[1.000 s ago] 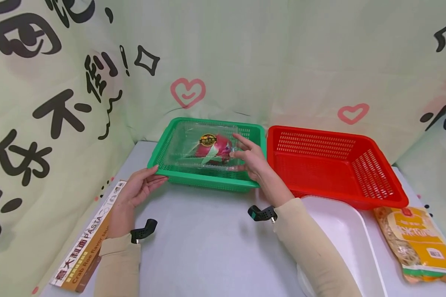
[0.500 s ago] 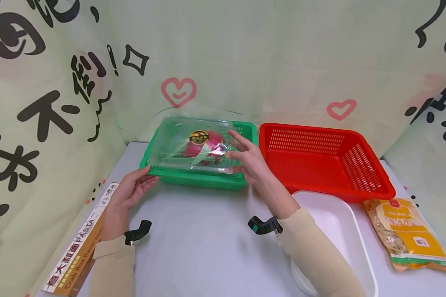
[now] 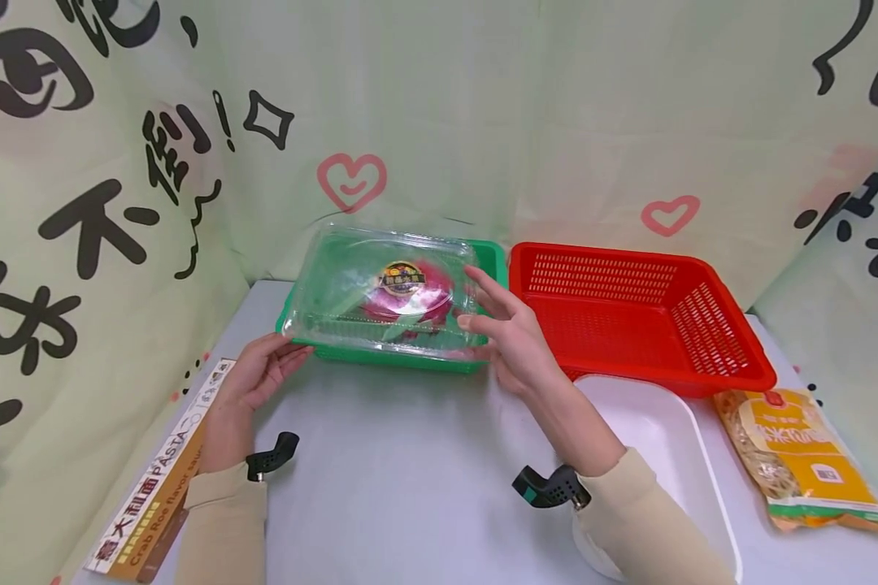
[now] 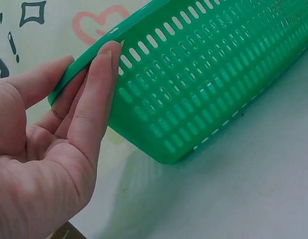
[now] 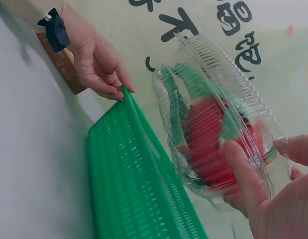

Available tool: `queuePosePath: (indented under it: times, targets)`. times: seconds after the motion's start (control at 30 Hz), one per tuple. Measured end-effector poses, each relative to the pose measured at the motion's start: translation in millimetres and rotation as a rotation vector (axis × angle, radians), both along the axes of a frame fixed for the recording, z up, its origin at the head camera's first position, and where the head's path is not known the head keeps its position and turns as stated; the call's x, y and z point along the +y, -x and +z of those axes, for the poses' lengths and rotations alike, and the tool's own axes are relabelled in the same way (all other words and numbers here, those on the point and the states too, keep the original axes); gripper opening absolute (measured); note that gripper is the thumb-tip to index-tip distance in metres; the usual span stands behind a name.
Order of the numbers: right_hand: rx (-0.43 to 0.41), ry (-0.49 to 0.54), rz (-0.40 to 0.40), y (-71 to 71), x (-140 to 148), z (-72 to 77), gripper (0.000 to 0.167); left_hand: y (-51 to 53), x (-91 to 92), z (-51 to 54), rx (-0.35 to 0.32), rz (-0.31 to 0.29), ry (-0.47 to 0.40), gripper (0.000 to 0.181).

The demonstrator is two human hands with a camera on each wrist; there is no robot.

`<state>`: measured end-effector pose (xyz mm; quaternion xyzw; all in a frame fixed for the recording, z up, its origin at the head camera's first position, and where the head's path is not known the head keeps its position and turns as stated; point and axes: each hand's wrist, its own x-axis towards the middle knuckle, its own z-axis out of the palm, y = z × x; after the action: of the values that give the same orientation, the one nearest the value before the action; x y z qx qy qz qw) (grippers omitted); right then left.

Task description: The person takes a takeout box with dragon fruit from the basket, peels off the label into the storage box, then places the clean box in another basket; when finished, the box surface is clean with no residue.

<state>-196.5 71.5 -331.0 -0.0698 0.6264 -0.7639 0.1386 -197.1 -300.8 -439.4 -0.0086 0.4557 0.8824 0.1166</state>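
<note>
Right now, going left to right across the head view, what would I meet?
Pasta box, left hand, green basket overlapped by the clear box, right hand, red basket, bag.

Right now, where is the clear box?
In the head view, just left of centre: the right hand holds the clear box above the green basket, left of the red basket.

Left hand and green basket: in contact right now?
Touching. The left wrist view shows it: the left hand pinches the rim of the green basket, thumb on one side, fingers on the other.
</note>
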Motion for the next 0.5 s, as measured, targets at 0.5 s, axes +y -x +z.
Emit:
queuePosePath:
  times: [0.5]
  targets:
    - [-0.006,-0.097,-0.005,-41.0,40.7,-4.7,0.07,-0.2,1.6,2.1,0.005,-0.012,0.016,0.024]
